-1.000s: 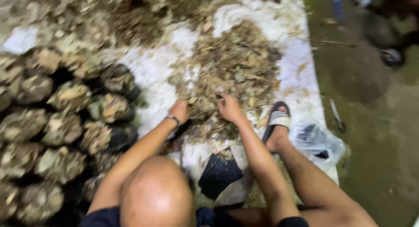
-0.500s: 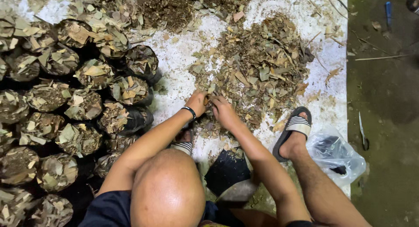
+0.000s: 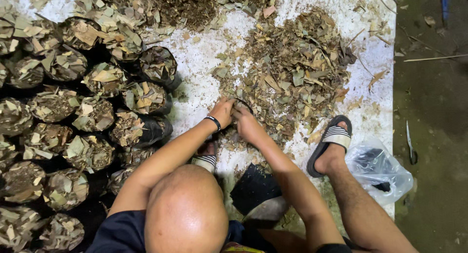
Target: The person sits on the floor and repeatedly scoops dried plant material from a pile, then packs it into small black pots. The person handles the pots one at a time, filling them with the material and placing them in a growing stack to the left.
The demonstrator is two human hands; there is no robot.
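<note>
Left hand and right hand close together at the near edge of the dry leaf pile, both gripping the rim of a small black grow bag; the bag is mostly hidden between the fingers, only a dark curved edge shows. Black wristband on the left wrist. The pile lies on a white sheet spread on the floor, with darker, finer mulch at the top. Left of the hands: rows of filled black bags topped with leaf bits, packed touching each other. Striped sandal on the right foot at the sheet's right side, another sandal under the left forearm. Clear plastic bag with dark contents just beside the right foot. Flat black bags by the right elbow. Bare ground on the right.
</note>
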